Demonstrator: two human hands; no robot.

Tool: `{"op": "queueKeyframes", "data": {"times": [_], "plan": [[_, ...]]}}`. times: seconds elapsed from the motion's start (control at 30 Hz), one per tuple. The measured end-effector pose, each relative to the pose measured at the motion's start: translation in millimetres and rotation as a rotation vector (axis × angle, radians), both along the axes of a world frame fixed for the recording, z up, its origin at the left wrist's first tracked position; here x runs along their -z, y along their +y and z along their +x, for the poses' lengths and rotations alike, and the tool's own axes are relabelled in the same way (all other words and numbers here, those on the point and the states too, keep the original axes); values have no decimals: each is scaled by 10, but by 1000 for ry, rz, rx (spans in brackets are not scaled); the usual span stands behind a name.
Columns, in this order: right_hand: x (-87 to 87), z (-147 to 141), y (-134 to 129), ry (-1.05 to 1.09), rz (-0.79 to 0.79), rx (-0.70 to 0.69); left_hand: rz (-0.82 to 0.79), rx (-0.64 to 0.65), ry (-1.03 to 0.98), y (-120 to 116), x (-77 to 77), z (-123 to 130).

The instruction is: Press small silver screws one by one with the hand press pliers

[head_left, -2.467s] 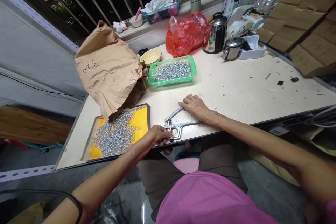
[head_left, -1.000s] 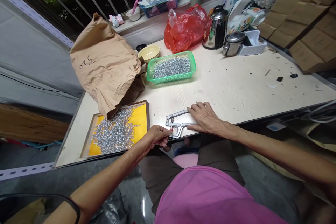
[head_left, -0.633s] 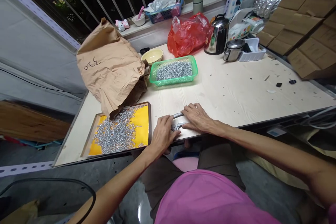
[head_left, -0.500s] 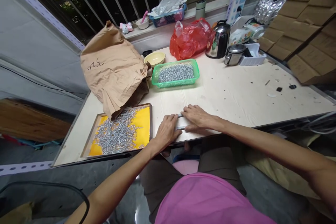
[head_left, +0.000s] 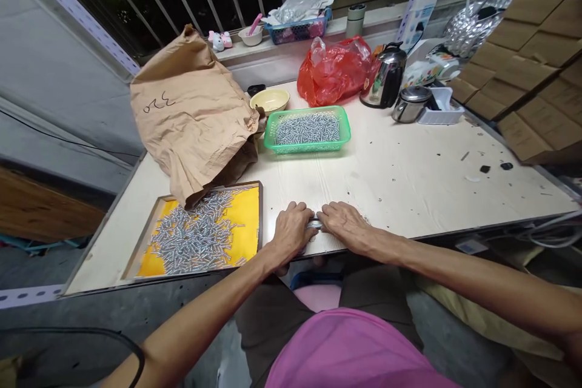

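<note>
Near the table's front edge, my left hand (head_left: 292, 229) and my right hand (head_left: 344, 224) face each other with fingers curled. Between them a small metallic strip (head_left: 314, 225) shows, gripped at its two ends; most of it is hidden by the fingers. Left of my left hand lies a shallow tray (head_left: 260, 212) with a yellow lining and a heap of small silvery pieces (head_left: 193, 239). Beyond the hands stands a green basket (head_left: 309, 147) filled with similar silvery pieces.
A brown paper bag (head_left: 195, 115) leans over the tray's back edge. Behind the basket are a yellow bowl (head_left: 270, 100), a red plastic bag (head_left: 334, 73), a kettle (head_left: 386, 76) and a metal pot (head_left: 411, 104). Cardboard (head_left: 522, 60) stands at the right; small scraps dot the table (head_left: 400, 176).
Both hands have come nearer the front edge. The two separate strips seen between them before now appear close together. The view has shifted slightly.
</note>
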State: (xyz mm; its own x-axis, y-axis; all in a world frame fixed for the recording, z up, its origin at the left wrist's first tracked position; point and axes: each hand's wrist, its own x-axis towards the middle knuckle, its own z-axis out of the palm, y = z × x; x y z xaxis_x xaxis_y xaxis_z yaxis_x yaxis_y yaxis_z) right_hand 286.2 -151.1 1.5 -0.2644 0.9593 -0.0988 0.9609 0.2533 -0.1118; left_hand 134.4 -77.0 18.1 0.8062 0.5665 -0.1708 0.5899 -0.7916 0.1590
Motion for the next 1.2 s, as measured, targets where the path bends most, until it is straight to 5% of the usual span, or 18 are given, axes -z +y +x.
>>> {"op": "queueKeyframes", "data": {"times": [0.3, 0.47, 0.67, 0.93, 1.1, 1.2], "plan": [[-12, 143, 31, 140, 39, 46, -18, -36, -55, 82, 27, -19], [30, 463, 152, 344, 56, -6, 31, -52, -245, -239, 139, -146], [97, 460, 371, 89, 148, 32, 7, 61, -335, -656, 323, -148], [-103, 248, 635, 1, 90, 57, -16, 67, -345, -656, 337, -170], [-253, -218, 478, 70, 65, -287, -201, 70, -477, -832, 258, -188], [-290, -482, 420, 67, 48, -509, -550, 47, -660, -1013, 150, -307]]}}
